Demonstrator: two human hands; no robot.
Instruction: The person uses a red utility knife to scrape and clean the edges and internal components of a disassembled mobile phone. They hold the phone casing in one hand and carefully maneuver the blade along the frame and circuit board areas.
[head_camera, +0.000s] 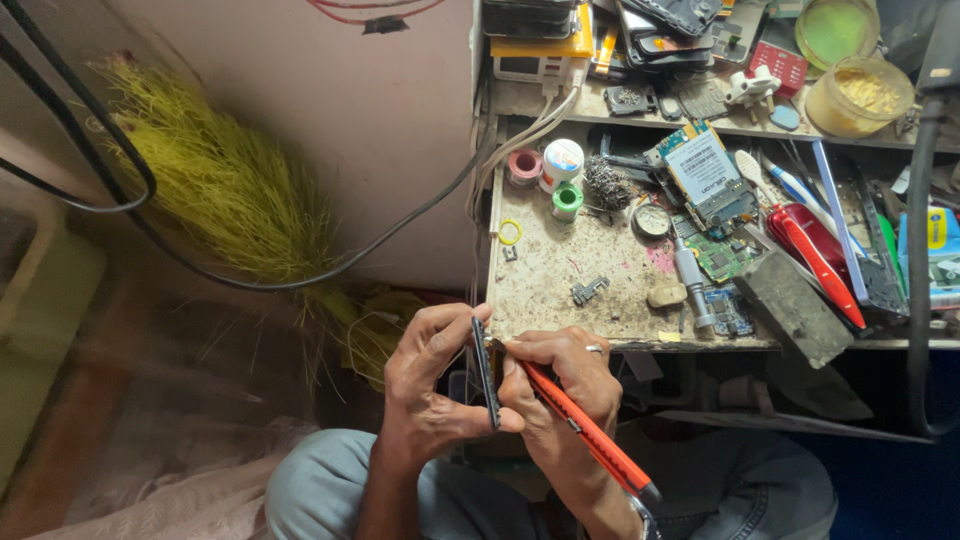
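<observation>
My left hand (425, 385) holds a thin dark phone-like device (486, 372) edge-on, fingers wrapped around its left side. My right hand (560, 385) grips an orange-red utility knife (590, 435), its tip meeting the top edge of the device near the front edge of the workbench (560, 290). Both hands hover above my lap, just below the bench edge. A ring shows on a finger of my right hand.
The cluttered bench carries circuit boards (705, 180), solder spools (563, 160), a metal-wool ball (607, 185), a red tool (815, 250), a grey block (790, 305) and jars (858, 95). Stacked phones (660, 25) sit on the shelf. A yellow-green broom (220, 190) and black cables (130, 190) are at the left.
</observation>
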